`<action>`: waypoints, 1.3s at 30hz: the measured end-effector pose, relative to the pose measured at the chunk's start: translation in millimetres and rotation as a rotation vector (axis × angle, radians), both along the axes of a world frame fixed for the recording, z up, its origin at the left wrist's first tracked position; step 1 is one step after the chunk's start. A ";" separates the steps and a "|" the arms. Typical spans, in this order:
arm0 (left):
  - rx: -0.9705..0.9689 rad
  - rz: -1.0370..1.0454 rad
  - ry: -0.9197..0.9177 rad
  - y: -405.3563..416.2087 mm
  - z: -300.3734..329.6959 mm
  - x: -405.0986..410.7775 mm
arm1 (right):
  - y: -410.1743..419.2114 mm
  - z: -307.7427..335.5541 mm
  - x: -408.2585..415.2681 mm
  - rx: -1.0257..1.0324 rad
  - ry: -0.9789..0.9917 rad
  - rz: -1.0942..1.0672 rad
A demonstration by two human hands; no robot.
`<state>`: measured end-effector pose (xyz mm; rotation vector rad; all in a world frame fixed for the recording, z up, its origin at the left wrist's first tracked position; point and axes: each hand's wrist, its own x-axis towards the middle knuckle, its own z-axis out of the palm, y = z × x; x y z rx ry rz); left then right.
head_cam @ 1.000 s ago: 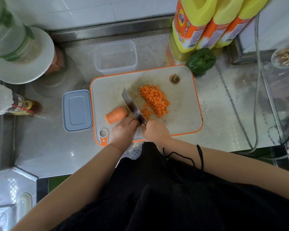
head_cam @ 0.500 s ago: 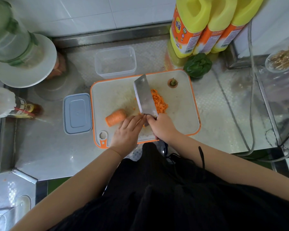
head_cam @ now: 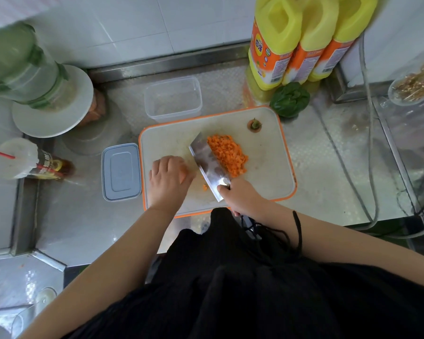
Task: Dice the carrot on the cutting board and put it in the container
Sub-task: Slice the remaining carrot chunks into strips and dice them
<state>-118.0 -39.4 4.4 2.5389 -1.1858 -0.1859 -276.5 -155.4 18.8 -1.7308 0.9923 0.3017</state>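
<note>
From the head camera, the left hand (head_cam: 168,181) curls over the uncut carrot piece (head_cam: 183,172) on the cutting board (head_cam: 264,172), its grip clamped on it. The right hand (head_cam: 242,198) grips the cleaver (head_cam: 209,167) handle, blade beside the diced carrot (head_cam: 228,154). The clear container (head_cam: 173,99) sits behind the board. The stub looks firm and round, likely to roll, so pin it from above. The dice are light and loose, best scooped on the blade.

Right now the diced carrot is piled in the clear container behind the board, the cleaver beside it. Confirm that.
Not quite. The head view shows the diced carrot piled on the cutting board, with the cleaver beside it. The clear container behind the board holds no carrot.
</note>
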 end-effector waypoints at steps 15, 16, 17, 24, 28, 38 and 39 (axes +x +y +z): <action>0.078 0.303 0.179 22.3 9.5 -5.9 | -6.1 -10.0 13.0 -0.124 0.086 0.281; 0.080 0.301 0.181 22.2 9.5 -6.3 | -10.1 -8.9 13.3 -0.144 0.093 0.289; 0.085 0.297 0.186 21.5 9.5 -6.1 | -15.5 -8.1 13.4 -0.167 0.099 0.283; 0.138 0.244 0.212 14.2 9.7 -10.5 | -60.3 -0.4 1.6 -0.304 0.149 0.159; 0.181 0.240 0.199 12.0 9.9 -15.8 | -51.0 4.0 7.0 -0.374 0.120 0.235; 0.266 0.235 0.194 11.4 6.8 -15.5 | -42.1 -4.0 -2.7 -0.320 0.162 0.220; 0.268 0.229 0.187 11.0 6.1 -15.8 | -46.2 -3.1 -5.5 -0.328 0.161 0.189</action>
